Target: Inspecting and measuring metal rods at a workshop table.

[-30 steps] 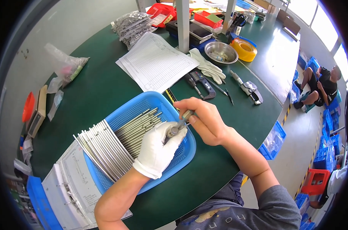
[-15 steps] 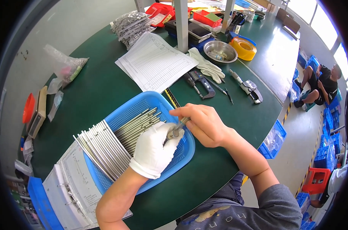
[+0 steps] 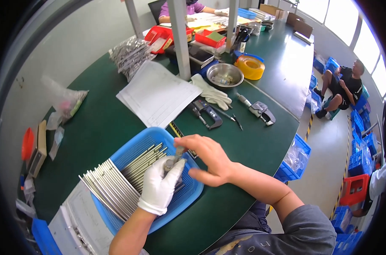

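My left hand [image 3: 159, 182], in a white glove, is closed over the blue basket around a small grey metal cylindrical piece [image 3: 170, 164] with a narrower upper end. Its exact kind is not clear. Bare, my right hand [image 3: 210, 163] sits just to the right, thumb and fingers spread apart. Its fingertips are at the piece's upper end; whether they touch it I cannot tell. Beneath both hands is the blue perforated basket [image 3: 194, 189]. Thin metal rods [image 3: 112, 187] lie in a row across its left side, and more rods [image 3: 144, 163] lie inside, partly hidden by the glove.
Beyond the basket lie paper sheets [image 3: 152, 93], a digital micrometer [image 3: 208, 114], another micrometer [image 3: 259, 109] and a white glove [image 3: 212, 92]. A steel bowl [image 3: 225, 75] and yellow tape roll [image 3: 250, 68] stand farther back. An open binder [image 3: 72, 225] is at lower left. People sit across the table and at right.
My right hand has gone from closed fingers at the piece to spread ones. The view has shifted, and a person in purple now shows at the far end.
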A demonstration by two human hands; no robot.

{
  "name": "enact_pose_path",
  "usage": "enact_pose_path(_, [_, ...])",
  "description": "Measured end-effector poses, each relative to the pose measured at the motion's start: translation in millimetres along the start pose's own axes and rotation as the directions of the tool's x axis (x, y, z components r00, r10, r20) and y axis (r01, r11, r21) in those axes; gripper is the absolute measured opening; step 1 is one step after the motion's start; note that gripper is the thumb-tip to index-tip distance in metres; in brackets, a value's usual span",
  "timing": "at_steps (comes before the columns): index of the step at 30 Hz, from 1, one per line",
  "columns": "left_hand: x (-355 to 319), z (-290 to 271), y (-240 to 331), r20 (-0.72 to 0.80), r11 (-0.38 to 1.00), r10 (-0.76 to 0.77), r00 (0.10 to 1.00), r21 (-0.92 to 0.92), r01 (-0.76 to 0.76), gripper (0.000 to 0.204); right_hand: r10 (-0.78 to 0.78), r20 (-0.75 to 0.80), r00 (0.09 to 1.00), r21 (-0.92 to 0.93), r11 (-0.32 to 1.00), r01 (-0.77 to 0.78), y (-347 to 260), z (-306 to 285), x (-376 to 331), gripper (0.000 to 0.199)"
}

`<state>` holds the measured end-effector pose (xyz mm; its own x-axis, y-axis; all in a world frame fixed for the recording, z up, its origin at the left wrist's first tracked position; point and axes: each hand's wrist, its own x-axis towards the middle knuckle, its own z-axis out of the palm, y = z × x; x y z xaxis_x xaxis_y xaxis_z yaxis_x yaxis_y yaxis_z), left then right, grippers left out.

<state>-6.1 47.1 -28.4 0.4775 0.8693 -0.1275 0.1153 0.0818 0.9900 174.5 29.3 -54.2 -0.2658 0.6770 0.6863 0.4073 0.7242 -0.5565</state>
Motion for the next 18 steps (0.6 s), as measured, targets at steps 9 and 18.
enact_pose_path(9, [-1,6,0,0.174,0.962,-0.121,0.977,-0.221,0.158,0.022,0.03,-0.062,0.998,-0.181,0.983,-0.041,-10,8,-2,0.072])
enact_pose_path(18, [3,-3,-9,0.261,0.936,-0.146,0.954,-0.275,0.218,0.022,-0.069,-0.038,0.997,-0.147,0.987,0.063,-3,6,-2,0.066])
